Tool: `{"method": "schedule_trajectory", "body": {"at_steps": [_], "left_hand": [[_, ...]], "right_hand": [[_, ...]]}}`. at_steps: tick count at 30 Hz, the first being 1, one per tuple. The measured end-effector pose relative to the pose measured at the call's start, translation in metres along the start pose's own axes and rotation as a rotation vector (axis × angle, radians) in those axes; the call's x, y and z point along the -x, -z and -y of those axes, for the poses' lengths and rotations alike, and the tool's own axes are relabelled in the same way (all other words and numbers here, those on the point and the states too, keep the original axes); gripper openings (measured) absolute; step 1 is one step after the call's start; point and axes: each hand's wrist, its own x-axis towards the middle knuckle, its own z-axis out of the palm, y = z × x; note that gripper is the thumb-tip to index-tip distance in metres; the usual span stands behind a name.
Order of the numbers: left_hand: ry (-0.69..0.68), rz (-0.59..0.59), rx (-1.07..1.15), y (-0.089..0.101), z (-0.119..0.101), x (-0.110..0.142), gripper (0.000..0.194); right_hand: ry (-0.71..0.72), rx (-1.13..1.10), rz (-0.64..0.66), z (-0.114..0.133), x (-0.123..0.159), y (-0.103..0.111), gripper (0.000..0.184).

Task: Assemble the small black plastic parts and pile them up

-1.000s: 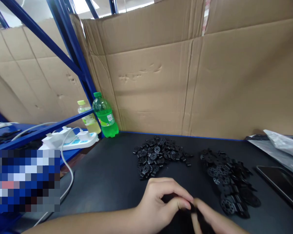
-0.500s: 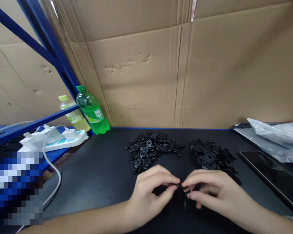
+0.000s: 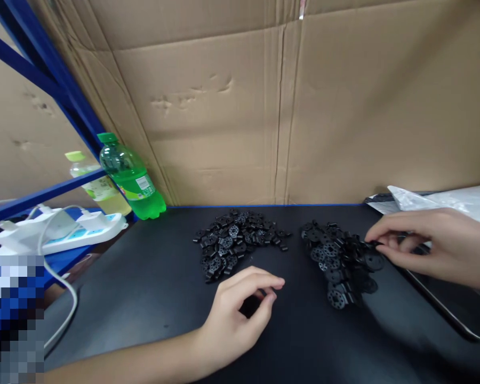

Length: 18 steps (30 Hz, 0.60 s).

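Note:
My left hand (image 3: 236,317) hovers above the black table, its thumb and fingertips curved toward each other with a small gap and nothing visible between them. To the right, my right hand (image 3: 436,248) pinches a small black plastic part (image 3: 375,244) at the right edge of a heap. That right heap (image 3: 332,250) has black plastic parts with round, perforated discs, some trailing toward me. Behind my left hand lies another heap (image 3: 232,240) of small black parts, some with perforated discs and others like short cylinders. Fine detail of the pinched part is hidden by my fingertips.
A dark flat device with a glossy face (image 3: 444,298) lies under my right forearm. Plastic bags (image 3: 456,205) are behind it. On the left stand a green bottle (image 3: 132,181), a pale yellow bottle (image 3: 100,186), a white power strip (image 3: 92,234) and a blue frame (image 3: 64,104).
My hands were together over the table, fingering small black parts. My right hand has moved right to the right heap; my left hand has parted its fingertips. The view has shifted slightly right.

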Motion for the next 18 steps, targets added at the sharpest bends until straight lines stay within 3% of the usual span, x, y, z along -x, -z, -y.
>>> {"method": "schedule_trajectory", "body": {"at_steps": [3, 10, 14, 18], "left_hand": [[-0.050, 0.005, -0.003, -0.001, -0.001, 0.000, 0.027], [-0.099, 0.047, -0.015, 0.000, -0.003, 0.000, 0.026], [-0.204, 0.170, -0.178, 0.001, -0.005, 0.001, 0.027], [-0.267, 0.370, -0.535, 0.002, -0.009, 0.004, 0.030]], "right_hand": [[0.046, 0.038, 0.069, -0.003, -0.005, -0.006, 0.019], [0.116, 0.018, -0.004, 0.002, -0.003, -0.008, 0.020], [0.176, -0.050, -0.195, 0.028, 0.003, -0.014, 0.020], [0.257, -0.200, -0.156, 0.066, 0.017, -0.040, 0.018]]}}
